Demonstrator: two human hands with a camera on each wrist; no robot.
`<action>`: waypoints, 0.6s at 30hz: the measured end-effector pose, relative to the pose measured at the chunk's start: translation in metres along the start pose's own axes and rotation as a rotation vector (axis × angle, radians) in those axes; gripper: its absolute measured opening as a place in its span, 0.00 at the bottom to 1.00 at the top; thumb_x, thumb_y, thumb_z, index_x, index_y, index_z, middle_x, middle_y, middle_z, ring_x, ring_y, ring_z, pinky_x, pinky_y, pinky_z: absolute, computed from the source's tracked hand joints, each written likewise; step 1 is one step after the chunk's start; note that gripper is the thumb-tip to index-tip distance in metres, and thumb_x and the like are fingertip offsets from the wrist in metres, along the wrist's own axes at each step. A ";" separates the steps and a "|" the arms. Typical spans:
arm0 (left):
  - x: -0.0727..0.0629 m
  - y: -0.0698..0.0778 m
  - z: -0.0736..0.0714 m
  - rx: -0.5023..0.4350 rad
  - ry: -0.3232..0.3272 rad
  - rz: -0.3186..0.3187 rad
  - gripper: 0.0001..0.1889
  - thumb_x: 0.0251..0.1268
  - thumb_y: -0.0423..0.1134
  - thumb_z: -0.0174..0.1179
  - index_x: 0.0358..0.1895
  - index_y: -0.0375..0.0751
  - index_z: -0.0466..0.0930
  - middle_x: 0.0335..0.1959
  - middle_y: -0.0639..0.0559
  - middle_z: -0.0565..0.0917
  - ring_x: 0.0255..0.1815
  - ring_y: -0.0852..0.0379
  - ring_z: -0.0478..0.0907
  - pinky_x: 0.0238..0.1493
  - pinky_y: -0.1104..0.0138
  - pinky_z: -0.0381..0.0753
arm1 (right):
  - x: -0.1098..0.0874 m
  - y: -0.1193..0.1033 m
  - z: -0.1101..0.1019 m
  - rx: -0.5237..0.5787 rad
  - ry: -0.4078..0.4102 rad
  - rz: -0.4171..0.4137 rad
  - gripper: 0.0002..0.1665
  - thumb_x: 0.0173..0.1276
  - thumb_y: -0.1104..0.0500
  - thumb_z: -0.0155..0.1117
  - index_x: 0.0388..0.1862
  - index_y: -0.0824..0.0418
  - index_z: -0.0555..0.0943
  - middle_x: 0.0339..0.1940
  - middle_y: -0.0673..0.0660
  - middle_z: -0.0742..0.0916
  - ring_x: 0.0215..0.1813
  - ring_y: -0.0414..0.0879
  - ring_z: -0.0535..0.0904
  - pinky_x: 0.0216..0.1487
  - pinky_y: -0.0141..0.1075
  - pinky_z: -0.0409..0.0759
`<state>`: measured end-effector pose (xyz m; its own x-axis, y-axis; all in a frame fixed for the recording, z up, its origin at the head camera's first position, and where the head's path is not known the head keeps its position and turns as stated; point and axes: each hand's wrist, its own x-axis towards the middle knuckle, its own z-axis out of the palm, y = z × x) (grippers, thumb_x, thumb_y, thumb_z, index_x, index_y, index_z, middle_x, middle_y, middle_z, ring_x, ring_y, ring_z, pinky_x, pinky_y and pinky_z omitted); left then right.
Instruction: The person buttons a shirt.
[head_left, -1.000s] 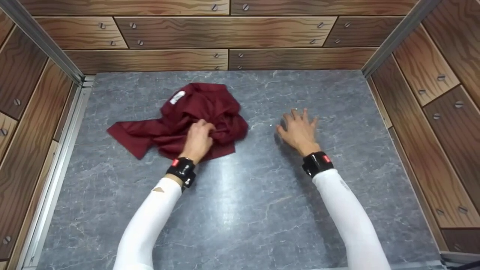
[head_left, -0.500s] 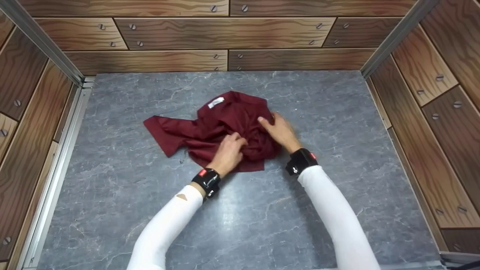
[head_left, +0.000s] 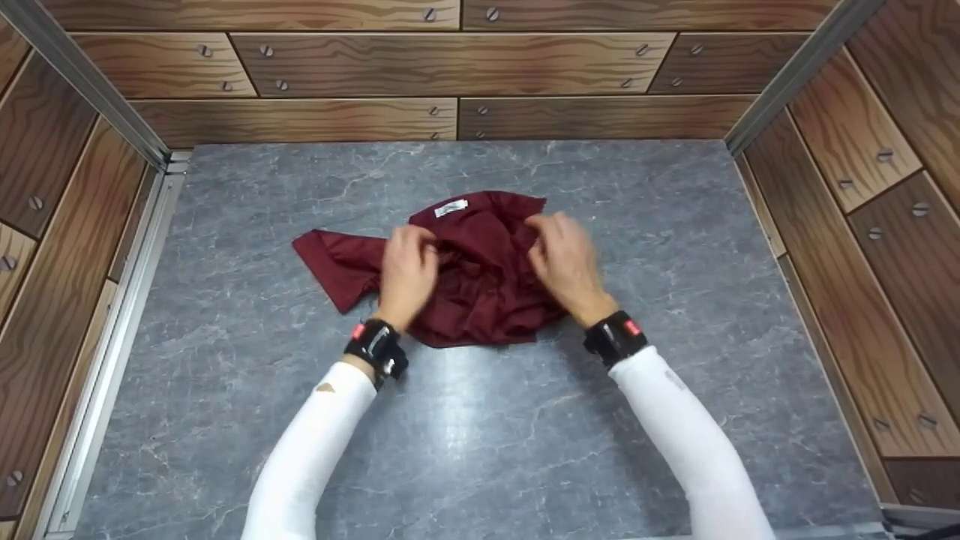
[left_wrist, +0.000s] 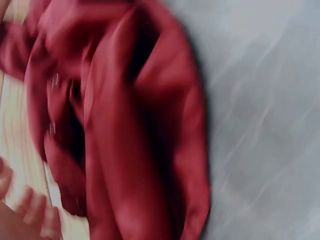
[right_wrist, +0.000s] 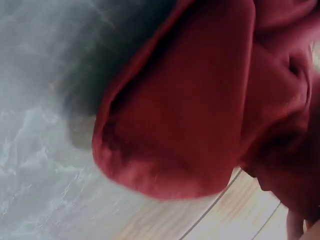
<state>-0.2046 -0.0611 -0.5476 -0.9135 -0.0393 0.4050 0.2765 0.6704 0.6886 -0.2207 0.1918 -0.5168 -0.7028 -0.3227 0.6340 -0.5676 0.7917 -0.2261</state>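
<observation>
A crumpled dark red shirt point(head_left: 480, 300) with a white label point(head_left: 451, 208) lies mid-table, one short sleeve reaching left. Over its left part, near the base of that sleeve, is my left hand point(head_left: 409, 274). The left wrist view catches its loosely bent fingers point(left_wrist: 37, 212), blurred, with a gap between them and the cloth. At the shirt's right side my right hand point(head_left: 568, 262) holds the cloth with fingers bent over the edge. Only part of that hand point(right_wrist: 297, 227) enters the right wrist view, at the cloth's lower corner.
The grey marbled tabletop point(head_left: 465, 442) surrounds the shirt. A wood-patterned wall point(head_left: 450, 67) closes the back, with similar panels at left and right. A metal rail point(head_left: 112, 360) runs down the left side.
The shirt slid right from its earlier place and its folds shifted. My right hand came left from bare tabletop onto it. My left hand left the middle folds and moved back leftward.
</observation>
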 end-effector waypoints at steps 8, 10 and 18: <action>0.024 -0.018 -0.002 -0.001 -0.270 -0.484 0.28 0.62 0.41 0.54 0.66 0.35 0.64 0.63 0.36 0.69 0.64 0.39 0.68 0.65 0.53 0.66 | -0.029 -0.031 0.023 0.214 -0.445 -0.135 0.22 0.65 0.62 0.59 0.59 0.57 0.74 0.50 0.53 0.83 0.53 0.46 0.79 0.57 0.40 0.77; 0.026 -0.020 -0.002 -0.017 -0.319 -0.521 0.32 0.61 0.40 0.55 0.69 0.35 0.60 0.66 0.36 0.70 0.66 0.41 0.68 0.66 0.53 0.66 | -0.033 -0.036 0.024 0.291 -0.559 -0.092 0.22 0.70 0.56 0.57 0.62 0.53 0.72 0.53 0.51 0.83 0.55 0.43 0.79 0.57 0.40 0.77; 0.026 -0.019 -0.002 -0.119 -0.317 -0.521 0.31 0.57 0.38 0.57 0.68 0.39 0.68 0.64 0.42 0.76 0.64 0.47 0.72 0.66 0.59 0.68 | -0.020 -0.031 0.012 0.600 -0.455 0.428 0.15 0.69 0.65 0.46 0.52 0.55 0.72 0.37 0.50 0.88 0.41 0.43 0.84 0.42 0.37 0.82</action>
<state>-0.2324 -0.0762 -0.5489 -0.9764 -0.1048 -0.1887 -0.2154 0.5342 0.8175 -0.1939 0.1675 -0.5311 -0.9384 -0.3371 0.0761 -0.2550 0.5267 -0.8109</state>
